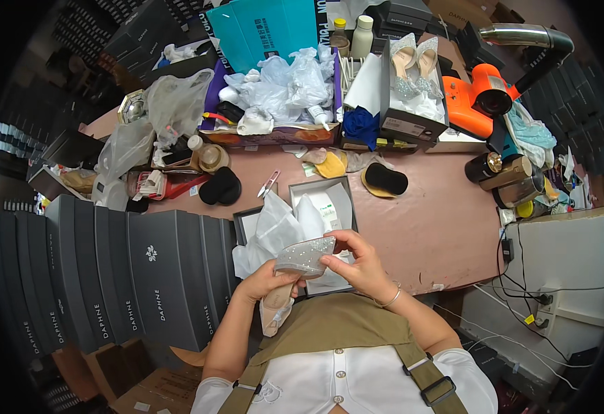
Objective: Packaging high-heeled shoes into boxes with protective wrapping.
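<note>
A clear, glittery pointed shoe (305, 257) with a beige insole is held over the table edge, close to my chest. My left hand (269, 279) grips its heel end from below. My right hand (358, 262) pinches its upper near the toe. A second beige shoe (274, 312) hangs just under my left hand. Right behind the shoe lies an open grey shoe box (302, 188) filled with white tissue paper (278, 228).
A row of grey shoe boxes (109, 276) stands to my left. On the pink table (433, 221) lie small scissors (269, 183), black pads (384, 179), an open box with a glittery pair of shoes (412, 65), an orange heat gun (484, 96), plastic bags (281, 83) and metal cups (509, 176).
</note>
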A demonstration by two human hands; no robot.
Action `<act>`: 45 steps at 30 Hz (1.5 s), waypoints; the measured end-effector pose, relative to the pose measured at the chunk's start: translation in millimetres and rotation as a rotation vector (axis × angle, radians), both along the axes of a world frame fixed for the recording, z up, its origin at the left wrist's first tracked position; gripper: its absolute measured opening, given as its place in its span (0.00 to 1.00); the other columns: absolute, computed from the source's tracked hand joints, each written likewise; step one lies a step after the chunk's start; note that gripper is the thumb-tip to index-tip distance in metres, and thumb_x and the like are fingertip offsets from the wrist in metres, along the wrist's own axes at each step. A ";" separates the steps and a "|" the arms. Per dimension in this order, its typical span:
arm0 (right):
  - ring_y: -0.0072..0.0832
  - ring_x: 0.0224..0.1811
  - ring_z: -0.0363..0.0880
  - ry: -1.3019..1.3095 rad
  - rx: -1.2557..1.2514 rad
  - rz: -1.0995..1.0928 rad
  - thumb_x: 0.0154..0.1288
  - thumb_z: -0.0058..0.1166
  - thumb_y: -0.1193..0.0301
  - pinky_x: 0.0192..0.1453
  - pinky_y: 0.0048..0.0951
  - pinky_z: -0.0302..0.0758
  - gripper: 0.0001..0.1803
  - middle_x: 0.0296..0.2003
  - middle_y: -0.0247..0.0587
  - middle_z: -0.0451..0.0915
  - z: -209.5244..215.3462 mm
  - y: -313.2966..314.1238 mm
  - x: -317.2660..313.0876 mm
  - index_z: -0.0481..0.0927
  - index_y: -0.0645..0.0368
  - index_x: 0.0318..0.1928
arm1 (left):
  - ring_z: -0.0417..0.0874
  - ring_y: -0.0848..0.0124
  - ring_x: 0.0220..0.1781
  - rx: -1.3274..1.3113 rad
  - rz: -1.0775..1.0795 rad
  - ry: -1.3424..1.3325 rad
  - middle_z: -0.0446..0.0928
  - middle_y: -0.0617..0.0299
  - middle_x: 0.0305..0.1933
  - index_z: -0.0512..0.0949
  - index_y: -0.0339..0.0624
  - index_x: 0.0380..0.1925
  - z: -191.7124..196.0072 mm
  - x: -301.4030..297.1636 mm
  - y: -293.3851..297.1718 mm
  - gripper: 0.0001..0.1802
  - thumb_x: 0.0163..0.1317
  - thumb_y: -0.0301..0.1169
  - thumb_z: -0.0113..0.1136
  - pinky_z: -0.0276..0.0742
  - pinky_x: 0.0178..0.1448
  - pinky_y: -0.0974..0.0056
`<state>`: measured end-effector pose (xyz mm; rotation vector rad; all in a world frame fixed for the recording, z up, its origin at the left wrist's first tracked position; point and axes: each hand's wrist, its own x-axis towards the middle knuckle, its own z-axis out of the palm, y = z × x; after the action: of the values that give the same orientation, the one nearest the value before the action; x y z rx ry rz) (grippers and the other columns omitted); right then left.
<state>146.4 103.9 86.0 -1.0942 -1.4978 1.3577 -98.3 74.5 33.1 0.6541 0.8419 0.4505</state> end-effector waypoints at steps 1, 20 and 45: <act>0.24 0.37 0.74 -0.023 0.038 -0.004 0.55 0.65 0.72 0.44 0.26 0.73 0.21 0.37 0.37 0.76 2.9 -0.4 -1.2 0.75 0.62 0.48 | 0.80 0.73 0.35 -0.036 -0.022 -0.008 0.78 0.56 0.39 0.72 0.34 0.50 0.1 0.3 0.6 0.21 0.63 0.37 0.60 0.80 0.38 0.68; 0.22 0.43 0.77 0.079 -0.163 0.065 0.70 0.46 0.74 0.48 0.23 0.75 0.15 0.45 0.39 0.76 -9.5 -7.6 -11.0 0.74 0.66 0.54 | 0.83 0.70 0.24 -0.373 -0.021 -0.302 0.78 0.51 0.33 0.71 0.30 0.43 -19.0 3.9 -26.0 0.19 0.62 0.36 0.60 0.82 0.28 0.70; 0.21 0.41 0.78 0.121 -0.277 0.175 0.68 0.49 0.76 0.46 0.22 0.75 0.09 0.39 0.37 0.76 -6.7 -24.7 -28.1 0.77 0.67 0.45 | 0.69 0.79 0.20 -0.275 0.355 -1.235 0.67 0.58 0.31 0.63 0.35 0.38 -33.2 39.1 -26.9 0.25 0.68 0.50 0.48 0.66 0.17 0.75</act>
<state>118.3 79.2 79.3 -1.0454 -1.3707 1.7617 -59.2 47.6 -0.1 -0.1044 -0.1812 0.8980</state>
